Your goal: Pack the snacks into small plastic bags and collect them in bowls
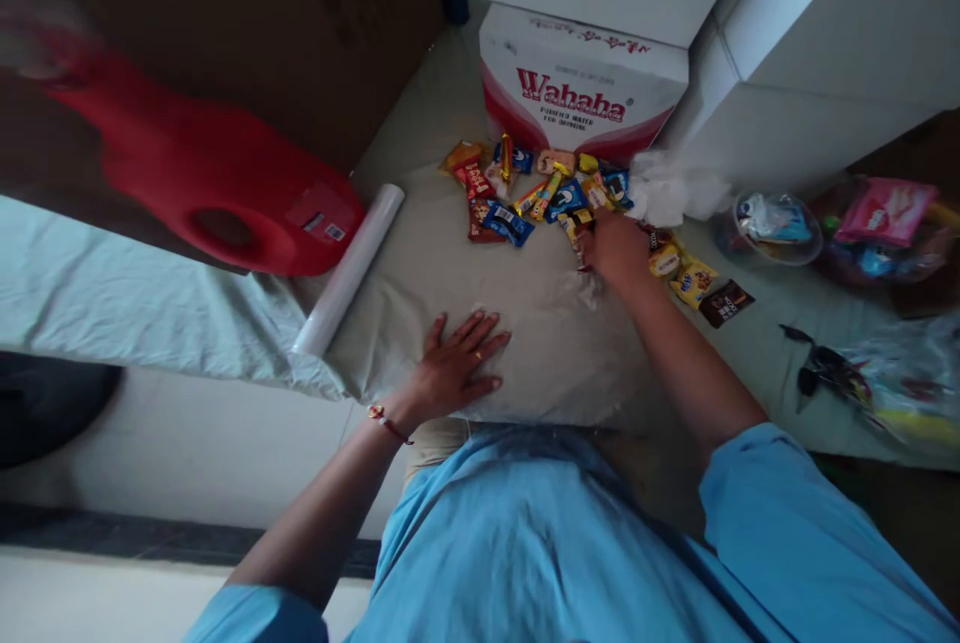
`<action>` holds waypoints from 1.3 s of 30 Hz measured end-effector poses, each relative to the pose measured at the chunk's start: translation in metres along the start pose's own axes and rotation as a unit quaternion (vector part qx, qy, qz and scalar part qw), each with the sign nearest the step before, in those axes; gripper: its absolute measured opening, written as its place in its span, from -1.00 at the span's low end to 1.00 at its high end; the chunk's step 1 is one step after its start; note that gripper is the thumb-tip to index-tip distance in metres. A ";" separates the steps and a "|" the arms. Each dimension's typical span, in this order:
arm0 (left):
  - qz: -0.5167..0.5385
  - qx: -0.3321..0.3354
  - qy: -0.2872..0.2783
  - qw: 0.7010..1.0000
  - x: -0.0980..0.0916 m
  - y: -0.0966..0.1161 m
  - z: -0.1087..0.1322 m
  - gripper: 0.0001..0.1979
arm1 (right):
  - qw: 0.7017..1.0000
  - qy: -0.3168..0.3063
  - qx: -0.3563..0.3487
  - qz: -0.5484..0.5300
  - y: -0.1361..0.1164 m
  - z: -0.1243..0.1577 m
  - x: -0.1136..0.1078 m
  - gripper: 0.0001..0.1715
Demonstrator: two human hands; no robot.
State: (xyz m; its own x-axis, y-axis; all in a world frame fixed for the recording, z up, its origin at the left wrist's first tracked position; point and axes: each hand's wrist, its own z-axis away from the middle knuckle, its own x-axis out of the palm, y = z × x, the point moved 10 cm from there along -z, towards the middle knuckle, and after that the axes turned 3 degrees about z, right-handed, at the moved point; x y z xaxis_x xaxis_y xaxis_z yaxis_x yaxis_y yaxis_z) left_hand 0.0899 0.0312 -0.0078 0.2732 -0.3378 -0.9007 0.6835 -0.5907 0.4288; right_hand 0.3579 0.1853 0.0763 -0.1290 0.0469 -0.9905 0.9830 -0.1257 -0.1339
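Observation:
My left hand (461, 363) lies flat with its fingers spread on the cloth-covered surface (525, 333), which has a clear film over its near part. In the heap of small wrapped snacks my right hand (616, 248) has its fingers curled in at a yellow and brown snack packet (577, 231), partly hiding it. Blue packets (508, 223), a red packet (478, 181) and yellow sticks lie around it. To the right of my wrist are yellow packets (693, 281) and a dark brown packet (726, 303).
A Wahaba-lettered carton (577, 93) stands behind the snacks. At left are a red jug (247, 183) and a white roll (349, 273). White crumpled plastic (671, 188), a clear tub (772, 228), a fuller bowl (892, 223) and a plastic bag (911, 383) lie at right.

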 end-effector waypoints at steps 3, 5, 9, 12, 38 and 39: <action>-0.008 0.011 0.005 1.000 0.000 0.004 0.001 -0.31 | 0.993 0.097 -0.039 -0.055 0.025 0.005 -0.051 -0.55; -0.011 0.017 0.011 1.000 0.000 0.004 0.002 -0.31 | 0.984 0.112 -0.109 -0.089 0.027 0.018 -0.078 -0.51; -0.012 0.023 0.025 0.999 -0.002 0.002 0.001 -0.31 | 0.933 -0.078 -0.322 -0.139 -0.027 0.068 -0.067 -0.52; -0.013 0.020 0.014 1.000 0.000 0.001 0.000 -0.29 | 0.857 -0.228 -0.445 -0.124 -0.078 0.119 -0.019 -0.60; -0.008 -0.025 0.100 0.995 -0.017 -0.024 0.025 -0.47 | 0.941 0.203 0.203 -0.180 0.214 0.180 -0.007 -0.56; -0.012 -0.028 0.101 0.994 -0.018 -0.024 0.026 -0.47 | 0.939 0.210 0.209 -0.173 0.230 0.176 -0.013 -0.58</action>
State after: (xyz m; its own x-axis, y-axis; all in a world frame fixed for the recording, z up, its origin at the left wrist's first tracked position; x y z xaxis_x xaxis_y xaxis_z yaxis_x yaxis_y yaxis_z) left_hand 0.0507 0.0326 0.0002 0.3826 -0.1656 -0.9089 0.7272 -0.5528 0.4069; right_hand 0.5623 -0.0190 0.0527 -0.2832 0.5320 -0.7980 0.7429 -0.4045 -0.5333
